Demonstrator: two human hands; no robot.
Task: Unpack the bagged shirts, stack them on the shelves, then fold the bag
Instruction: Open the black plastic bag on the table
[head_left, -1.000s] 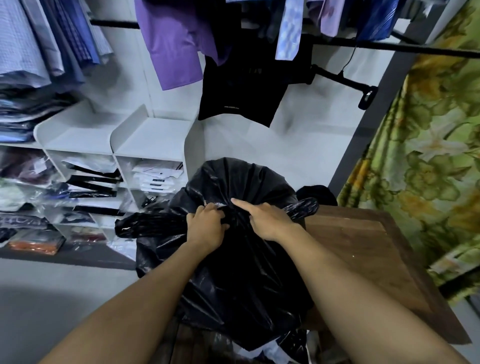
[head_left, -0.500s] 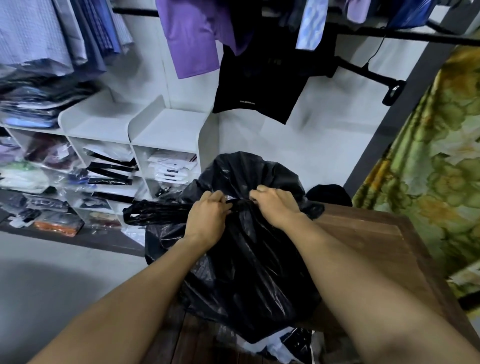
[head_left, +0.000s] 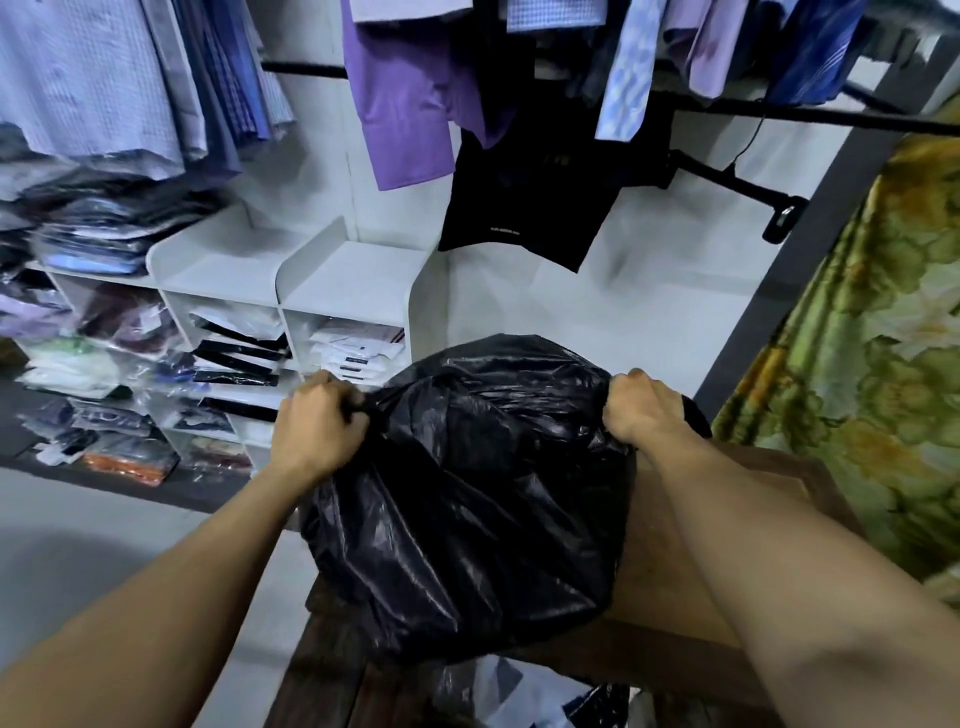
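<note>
Half a second back, both hands met at the middle of the bag's top, fingers working the gathered plastic. Now they are well apart. The left hand (head_left: 317, 423) is a closed fist round a twisted tail of plastic at the bag's left edge, and the right hand (head_left: 641, 405) is fisted the same way on the right edge. The plastic is drawn taut between them.

The black bag (head_left: 467, 493) is full and rounded. It sits on the near-left corner of the wooden table (head_left: 675, 551), bulging past the edge.

Reading: the tie looks undone or close to it (no knot shows at the centre now), and the mouth is being pulled wide. No opening is visible yet, and no shirts from inside.

The white shelves (head_left: 343, 280) stand just beyond, with a bare top ledge. The cubbies below hold packed shirts (head_left: 358, 348). The task is at its first step: nothing unpacked, stacking and folding all ahead.
</note>
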